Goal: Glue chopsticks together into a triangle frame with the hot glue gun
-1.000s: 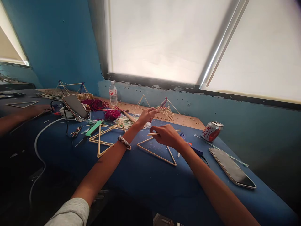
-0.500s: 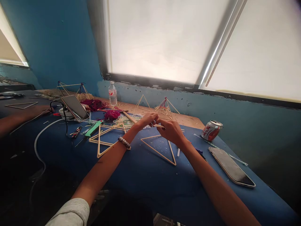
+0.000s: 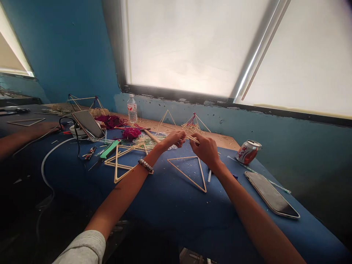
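Observation:
My left hand (image 3: 172, 141) and my right hand (image 3: 205, 151) are raised close together above the blue table. A thin wooden stick (image 3: 193, 139) runs between them, gripped in my right fingers, with its far end at my left fingertips. Below my right hand, a flat triangle of wooden sticks (image 3: 187, 175) lies on the cloth. A small white stick (image 3: 209, 175) lies beside it. Further left sit overlapping wooden triangles (image 3: 116, 165). A beaded bracelet (image 3: 145, 166) circles my left wrist.
Wooden pyramid frames (image 3: 194, 124) stand on the bench at the back, near magenta yarn (image 3: 131, 133) and a water bottle (image 3: 132, 109). A soda can (image 3: 248, 152) and a phone (image 3: 271, 194) are on the right. A green utility knife (image 3: 110, 149) lies left. Another person's hand (image 3: 46, 128) rests far left.
My hands have come together and lifted off the triangle, with the stick now between them. The triangle's left corner sits slightly further back and right.

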Tool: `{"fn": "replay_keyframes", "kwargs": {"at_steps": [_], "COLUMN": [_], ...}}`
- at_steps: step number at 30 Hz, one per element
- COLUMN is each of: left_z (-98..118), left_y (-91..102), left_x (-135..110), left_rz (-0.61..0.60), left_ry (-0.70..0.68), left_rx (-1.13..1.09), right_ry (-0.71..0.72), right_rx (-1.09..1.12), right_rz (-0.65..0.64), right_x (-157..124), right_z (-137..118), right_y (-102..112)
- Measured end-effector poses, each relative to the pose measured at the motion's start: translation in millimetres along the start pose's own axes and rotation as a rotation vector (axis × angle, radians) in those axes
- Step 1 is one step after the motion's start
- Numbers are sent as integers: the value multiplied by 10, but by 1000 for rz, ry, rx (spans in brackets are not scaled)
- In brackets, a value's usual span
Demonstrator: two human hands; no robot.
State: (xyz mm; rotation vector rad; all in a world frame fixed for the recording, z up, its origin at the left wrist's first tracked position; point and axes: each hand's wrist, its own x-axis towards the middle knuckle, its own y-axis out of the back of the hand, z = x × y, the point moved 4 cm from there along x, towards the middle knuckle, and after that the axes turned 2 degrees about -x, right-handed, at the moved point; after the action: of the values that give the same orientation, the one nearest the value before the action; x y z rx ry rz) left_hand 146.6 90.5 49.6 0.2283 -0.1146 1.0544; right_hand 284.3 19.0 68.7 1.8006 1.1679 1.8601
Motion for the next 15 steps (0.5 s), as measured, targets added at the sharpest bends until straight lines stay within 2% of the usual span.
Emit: {"fn": "replay_keyframes", "kwargs": {"at_steps": [6, 15], "left_z": [68, 21], "left_y": [29, 82], "left_x": [-56, -8], "left_rz": [50, 53], "left_ry": [-84, -146], "left_rx": [38, 75], "right_ry": [-69, -36], "right_rx": [-70, -92], "right_rz": [-18, -67], "right_x": [8, 5], "right_z": [45, 64], "right_y": [-7, -41]}}
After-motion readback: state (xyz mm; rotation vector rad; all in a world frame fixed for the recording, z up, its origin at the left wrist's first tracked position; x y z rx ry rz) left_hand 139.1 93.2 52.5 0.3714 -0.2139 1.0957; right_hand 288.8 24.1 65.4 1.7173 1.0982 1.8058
